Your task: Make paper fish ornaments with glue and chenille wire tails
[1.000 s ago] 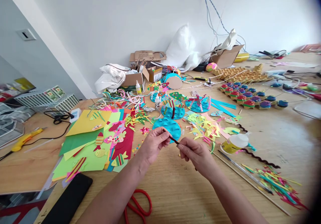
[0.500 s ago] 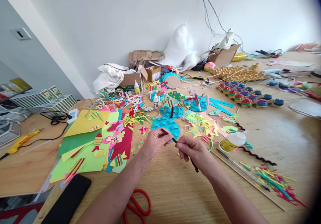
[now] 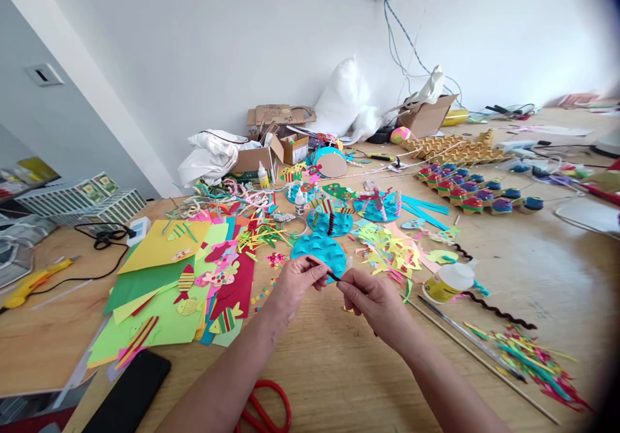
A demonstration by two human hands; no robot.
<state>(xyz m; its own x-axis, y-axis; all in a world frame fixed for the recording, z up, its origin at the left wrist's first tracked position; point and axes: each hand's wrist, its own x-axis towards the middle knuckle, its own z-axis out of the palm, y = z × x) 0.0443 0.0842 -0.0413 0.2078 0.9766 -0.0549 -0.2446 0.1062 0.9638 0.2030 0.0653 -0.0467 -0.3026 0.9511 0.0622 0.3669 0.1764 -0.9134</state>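
Note:
Between my two hands is a dark brown pipe cleaner (image 3: 333, 276), pinched at both sides over the table. My left hand (image 3: 303, 283) has thumb and fingers closed on one stretch of it. The fingers of my right hand (image 3: 372, 298) grip it a little farther along, and most of its other end is hidden behind that hand. Just beyond my fingertips lies a round blue base (image 3: 317, 249) with a wavy surface. Behind it stands another blue base (image 3: 334, 225) carrying a striped paper fish and a dark wavy piece.
Red-handled scissors (image 3: 265, 407) and a black phone (image 3: 128, 391) lie near the front edge. Coloured paper (image 3: 159, 304) with fish cut-outs spreads left. At right are a white-lidded glue tub (image 3: 448, 281), a wooden stick (image 3: 484, 359), paper scraps and painted egg-carton cups (image 3: 477, 190).
The view has tilted up slightly, so the table sits lower in the picture. Both hands keep hold of the pipe cleaner; its tail below my right hand has mostly gone out of sight.

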